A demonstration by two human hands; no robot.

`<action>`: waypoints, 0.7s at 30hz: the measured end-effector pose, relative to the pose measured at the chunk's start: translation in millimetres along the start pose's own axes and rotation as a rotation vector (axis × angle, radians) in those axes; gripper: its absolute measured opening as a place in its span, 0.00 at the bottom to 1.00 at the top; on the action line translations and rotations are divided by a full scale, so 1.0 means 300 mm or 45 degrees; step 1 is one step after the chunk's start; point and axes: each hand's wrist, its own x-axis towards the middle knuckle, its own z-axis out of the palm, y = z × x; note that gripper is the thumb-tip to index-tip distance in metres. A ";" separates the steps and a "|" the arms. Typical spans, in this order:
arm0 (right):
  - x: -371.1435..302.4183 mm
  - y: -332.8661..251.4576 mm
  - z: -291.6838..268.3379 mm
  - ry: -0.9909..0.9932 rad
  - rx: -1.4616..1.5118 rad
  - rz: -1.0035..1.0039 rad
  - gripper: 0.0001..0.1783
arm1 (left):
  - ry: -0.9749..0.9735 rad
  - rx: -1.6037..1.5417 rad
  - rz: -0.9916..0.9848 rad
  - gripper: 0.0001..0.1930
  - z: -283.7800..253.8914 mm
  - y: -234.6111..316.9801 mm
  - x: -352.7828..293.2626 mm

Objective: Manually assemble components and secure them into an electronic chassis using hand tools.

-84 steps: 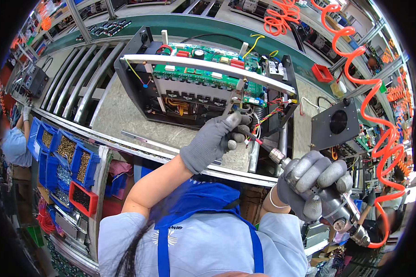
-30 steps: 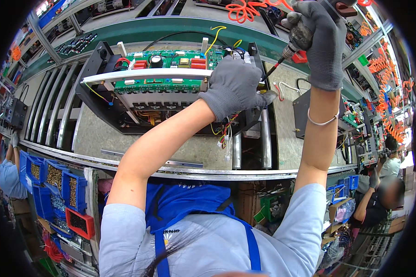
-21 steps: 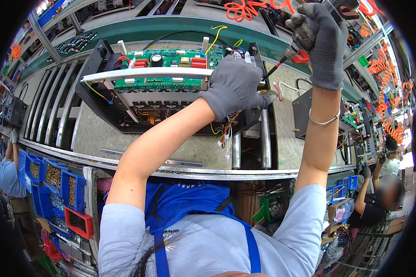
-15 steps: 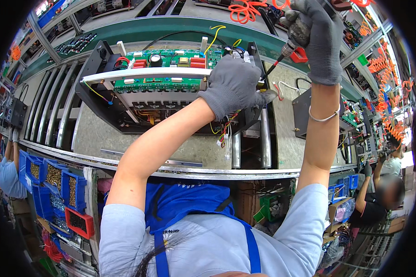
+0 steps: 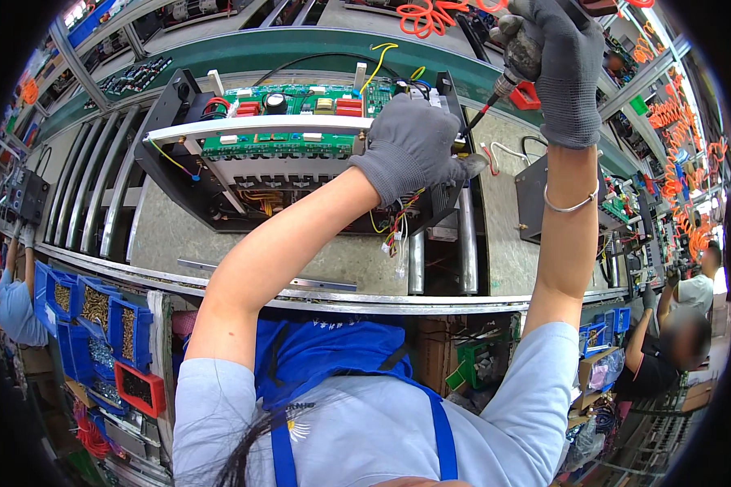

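A black metal chassis lies open-sided on the bench, with green circuit boards and loose wires inside. My left hand, in a grey glove, wraps over its right end, thumb outside the panel; some fingertips are hidden. In my gloved right hand, raised at the upper right, is a power screwdriver, its body partly hidden by the fingers. The long bit points down and left to the chassis's right end, close to my left hand. Where the tip meets is hard to make out. Connector wires hang below my left hand.
Metal rollers run along the bench at left, and another chassis stands at right. Blue bins of screws and a red bin hang at lower left. Orange coiled hoses dangle above. Other people work at both sides.
My hands and the screwdriver have hardly moved. The chassis has shifted very slightly in the picture. At far right another person has come more into sight.
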 end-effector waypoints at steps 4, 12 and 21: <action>0.001 -0.003 0.019 0.052 -0.088 -0.041 0.08 | 0.026 -0.027 -0.007 0.35 0.005 -0.005 -0.002; 0.008 0.007 -0.011 -0.005 0.029 0.012 0.08 | -0.045 0.044 0.029 0.35 -0.005 -0.005 -0.002; -0.018 -0.016 0.016 0.016 -0.205 0.051 0.09 | -0.038 -0.002 -0.019 0.37 -0.011 0.002 0.000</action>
